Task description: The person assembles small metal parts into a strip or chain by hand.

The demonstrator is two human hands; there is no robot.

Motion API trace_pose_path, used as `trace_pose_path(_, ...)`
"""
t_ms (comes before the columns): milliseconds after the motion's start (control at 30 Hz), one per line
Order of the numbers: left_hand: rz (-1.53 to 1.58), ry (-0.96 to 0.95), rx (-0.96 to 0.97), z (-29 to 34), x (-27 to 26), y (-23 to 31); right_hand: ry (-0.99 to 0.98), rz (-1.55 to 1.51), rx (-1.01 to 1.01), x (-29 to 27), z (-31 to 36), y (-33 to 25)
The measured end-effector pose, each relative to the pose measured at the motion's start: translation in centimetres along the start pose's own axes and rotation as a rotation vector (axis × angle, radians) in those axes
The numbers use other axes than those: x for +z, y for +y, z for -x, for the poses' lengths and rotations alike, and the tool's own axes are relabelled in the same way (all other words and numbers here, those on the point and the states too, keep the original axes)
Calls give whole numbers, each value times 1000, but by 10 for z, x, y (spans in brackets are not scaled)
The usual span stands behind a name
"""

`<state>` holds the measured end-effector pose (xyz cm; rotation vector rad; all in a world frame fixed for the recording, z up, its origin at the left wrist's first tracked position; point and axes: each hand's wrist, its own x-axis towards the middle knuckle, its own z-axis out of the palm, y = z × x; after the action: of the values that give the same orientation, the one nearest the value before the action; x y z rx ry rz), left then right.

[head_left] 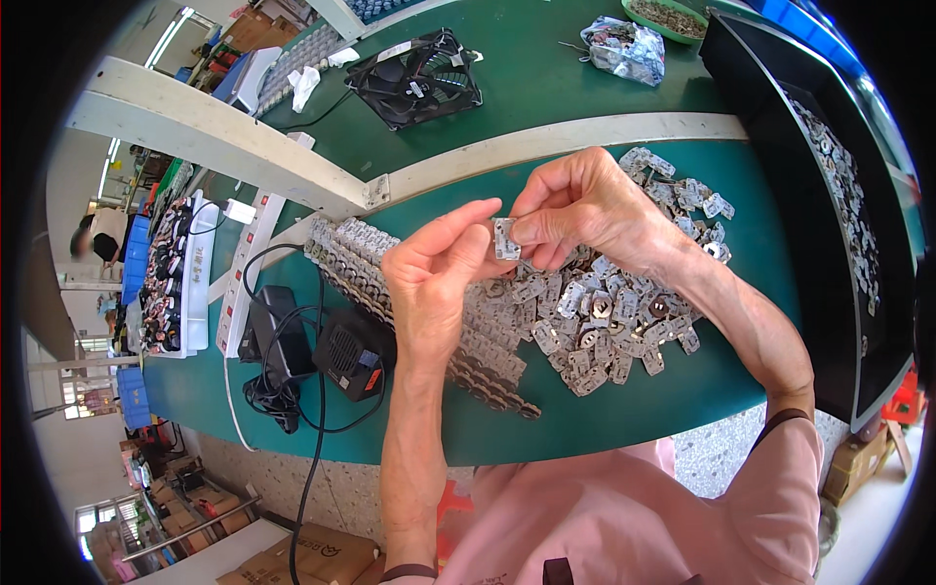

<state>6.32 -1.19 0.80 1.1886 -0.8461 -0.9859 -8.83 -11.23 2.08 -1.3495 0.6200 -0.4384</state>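
Right grip [592,213] pinches 1 silvery plate [505,240] beside left grip [434,261].

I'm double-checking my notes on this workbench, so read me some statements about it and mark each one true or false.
1. The right hand pinches a small silvery part. True.
2. The black fan lies on the floor. False: it is on the green surface beyond the white crossbar.
3. The neat rows of parts lie right of the loose pile. False: they lie to its left.
4. The long black bin at the right holds parts. True.
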Motion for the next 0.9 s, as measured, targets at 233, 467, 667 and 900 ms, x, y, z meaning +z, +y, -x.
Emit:
trace_pose_path(233, -208, -94, 163, -3, -8, -1, -23, -7, 34, 0, -3, 2)
trace_pose_path(467, -296, -112, 267, -4, -8, -6, -56, -119, 69, -3, -7, 10)
trace_pose_path(667, -272, -87, 262, -4, -6, -8, -49, -98, 77, -3, -7, 10)
trace_pose_path(900, -287, -69, 231, -2, -4, -7, -17, -106, 61, -1, -8, 11)
